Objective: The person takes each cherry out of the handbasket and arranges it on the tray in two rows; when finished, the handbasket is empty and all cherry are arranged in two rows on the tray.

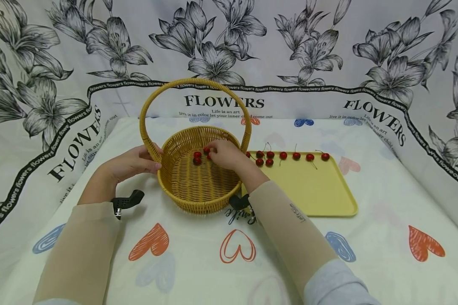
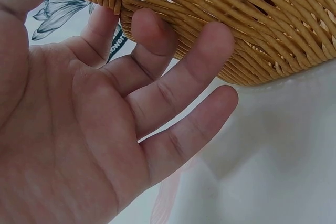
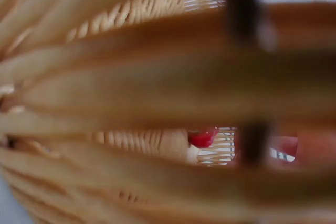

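A yellow-brown wicker basket (image 1: 196,206) with a tall arched handle stands upright on the cloth. At its left side my left hand (image 1: 131,163) grips the rim near the foot of the handle, thumb in front. In the left wrist view the other fingers (image 2: 184,80) spread beside the weave (image 2: 241,30). My right hand (image 1: 226,154) reaches inside the basket and pinches a red cherry (image 1: 207,150) at its fingertips. Two more cherries (image 1: 197,157) lie on the basket floor left of it. Blurred weave hides most of the right wrist view, though a cherry (image 3: 203,138) shows through a gap.
Right of the basket lies a yellow tray (image 1: 305,186), its left edge partly behind the basket and right forearm. Several stemmed cherries (image 1: 283,155) sit along its far side. A white cloth (image 1: 191,271) with printed hearts covers the table, and a flower-printed curtain (image 1: 309,101) hangs behind.
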`<state>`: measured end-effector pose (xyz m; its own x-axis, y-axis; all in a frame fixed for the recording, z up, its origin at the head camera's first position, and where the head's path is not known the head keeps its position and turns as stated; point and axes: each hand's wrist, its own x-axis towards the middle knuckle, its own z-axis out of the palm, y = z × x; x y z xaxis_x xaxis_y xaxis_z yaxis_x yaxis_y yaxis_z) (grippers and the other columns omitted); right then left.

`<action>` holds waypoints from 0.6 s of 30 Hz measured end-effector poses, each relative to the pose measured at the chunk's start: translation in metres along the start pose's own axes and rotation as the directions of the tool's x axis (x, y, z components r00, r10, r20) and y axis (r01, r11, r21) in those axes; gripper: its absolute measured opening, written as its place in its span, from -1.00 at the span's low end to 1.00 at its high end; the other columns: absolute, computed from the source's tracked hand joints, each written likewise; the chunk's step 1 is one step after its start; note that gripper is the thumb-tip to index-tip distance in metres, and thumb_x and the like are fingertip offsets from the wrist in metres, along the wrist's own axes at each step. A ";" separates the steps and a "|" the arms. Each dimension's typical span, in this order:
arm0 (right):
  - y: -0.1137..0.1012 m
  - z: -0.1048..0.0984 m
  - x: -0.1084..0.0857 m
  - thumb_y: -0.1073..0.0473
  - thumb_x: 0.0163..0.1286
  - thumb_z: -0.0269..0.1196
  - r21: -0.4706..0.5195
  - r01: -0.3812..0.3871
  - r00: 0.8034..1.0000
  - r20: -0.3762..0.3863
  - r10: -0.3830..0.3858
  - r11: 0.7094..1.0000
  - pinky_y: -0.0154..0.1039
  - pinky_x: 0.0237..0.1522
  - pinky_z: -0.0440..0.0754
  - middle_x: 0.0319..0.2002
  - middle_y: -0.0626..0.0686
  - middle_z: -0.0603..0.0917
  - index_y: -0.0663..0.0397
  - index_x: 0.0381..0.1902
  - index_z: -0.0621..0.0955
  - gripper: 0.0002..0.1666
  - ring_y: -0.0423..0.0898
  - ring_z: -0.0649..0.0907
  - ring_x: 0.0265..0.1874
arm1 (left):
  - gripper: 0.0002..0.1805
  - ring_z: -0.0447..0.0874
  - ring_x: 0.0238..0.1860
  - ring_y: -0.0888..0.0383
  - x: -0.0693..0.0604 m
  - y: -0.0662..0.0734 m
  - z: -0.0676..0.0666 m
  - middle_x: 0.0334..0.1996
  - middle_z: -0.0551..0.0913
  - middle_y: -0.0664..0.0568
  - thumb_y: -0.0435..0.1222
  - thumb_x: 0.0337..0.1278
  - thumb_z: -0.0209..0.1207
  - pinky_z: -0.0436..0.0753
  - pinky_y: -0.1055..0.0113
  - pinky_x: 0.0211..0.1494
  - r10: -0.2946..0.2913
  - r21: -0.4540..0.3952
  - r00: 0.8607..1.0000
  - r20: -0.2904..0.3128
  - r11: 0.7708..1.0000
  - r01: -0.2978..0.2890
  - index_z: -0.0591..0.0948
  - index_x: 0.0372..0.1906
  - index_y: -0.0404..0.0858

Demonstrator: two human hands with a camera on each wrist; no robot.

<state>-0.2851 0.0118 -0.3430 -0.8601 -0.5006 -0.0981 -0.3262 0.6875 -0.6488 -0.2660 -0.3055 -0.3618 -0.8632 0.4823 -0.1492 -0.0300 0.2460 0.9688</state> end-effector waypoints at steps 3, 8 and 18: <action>0.001 0.002 0.004 0.21 0.66 0.00 -0.047 -0.040 0.999 0.017 0.040 0.998 -0.20 -0.26 0.43 0.41 0.11 0.47 0.13 0.49 0.39 -0.49 -0.09 0.48 -0.40 | -0.59 0.70 -0.08 0.04 0.002 0.000 0.000 -0.09 0.70 -0.04 -0.50 0.25 0.26 0.67 0.16 0.04 -0.002 0.008 1.000 -0.002 1.000 0.002 0.38 0.11 -0.33; 0.001 0.005 0.010 0.22 0.66 0.02 -0.147 -0.071 0.996 0.043 0.078 0.987 -0.16 0.00 0.48 0.47 0.07 0.42 0.07 0.51 0.39 -0.48 -0.02 0.57 0.17 | -0.61 0.71 -0.08 0.04 0.002 0.001 0.000 -0.09 0.70 -0.03 -0.51 0.26 0.25 0.68 0.16 0.03 0.006 0.003 1.000 -0.005 1.000 -0.006 0.40 0.11 -0.31; 0.001 0.011 0.012 0.20 0.65 0.06 -0.237 -0.093 0.993 0.050 0.108 0.967 -0.13 0.17 0.53 0.42 0.08 0.48 0.08 0.37 0.54 -0.58 0.01 0.46 0.38 | -0.60 0.70 -0.08 0.05 0.000 0.000 0.000 -0.07 0.70 -0.05 -0.51 0.27 0.24 0.68 0.17 0.02 0.017 -0.018 1.000 0.009 1.000 -0.017 0.39 0.12 -0.32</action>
<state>-0.2915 0.0014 -0.3530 -0.8695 -0.4495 -0.2049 -0.3286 0.8360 -0.4395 -0.2662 -0.3052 -0.3619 -0.8591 0.4938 -0.1346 -0.0249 0.2224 0.9746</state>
